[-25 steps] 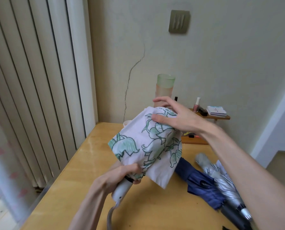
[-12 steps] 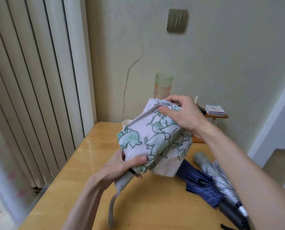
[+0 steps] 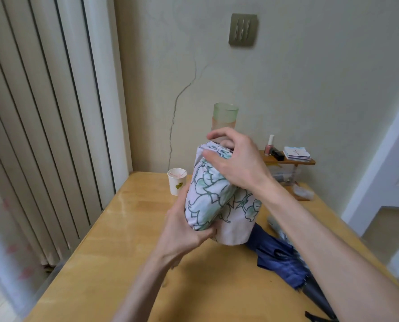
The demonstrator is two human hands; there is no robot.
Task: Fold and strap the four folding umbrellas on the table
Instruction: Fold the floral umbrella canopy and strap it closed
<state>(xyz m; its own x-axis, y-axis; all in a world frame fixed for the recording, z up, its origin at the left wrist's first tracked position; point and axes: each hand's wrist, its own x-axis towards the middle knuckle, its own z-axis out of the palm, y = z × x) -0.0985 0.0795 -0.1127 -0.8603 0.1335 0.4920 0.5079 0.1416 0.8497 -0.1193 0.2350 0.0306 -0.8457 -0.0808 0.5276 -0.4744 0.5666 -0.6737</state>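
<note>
nearest, at the lower right edge of the wooden table [image 3: 114, 247]: a dark umbrella [image 3: 319, 298], partly cut off, and on it a navy umbrella [image 3: 277, 254] lying loose and unstrapped; a grey one beside them is mostly hidden behind the right forearm.
mid-table, held clear above the surface: white floral umbrella [image 3: 207, 201], canopy gathered into rough pleats, one flap hanging free below. left hand [image 3: 184, 231] closed around its lower end, fingers wrapped under the cloth; handle not visible. right hand [image 3: 238, 163] curled over the top, fingertips pinching the fabric edges.
step judged: wrapping the canopy around the shaft, strapping not yet done. next move calls for tucking in the loose flap, finding the strap and fastening it.
further back: paper cup [image 3: 176, 181], frosted tumbler [image 3: 225, 115], small shelf [image 3: 289, 161] with a bottle and cards, against the cracked wall.
</note>
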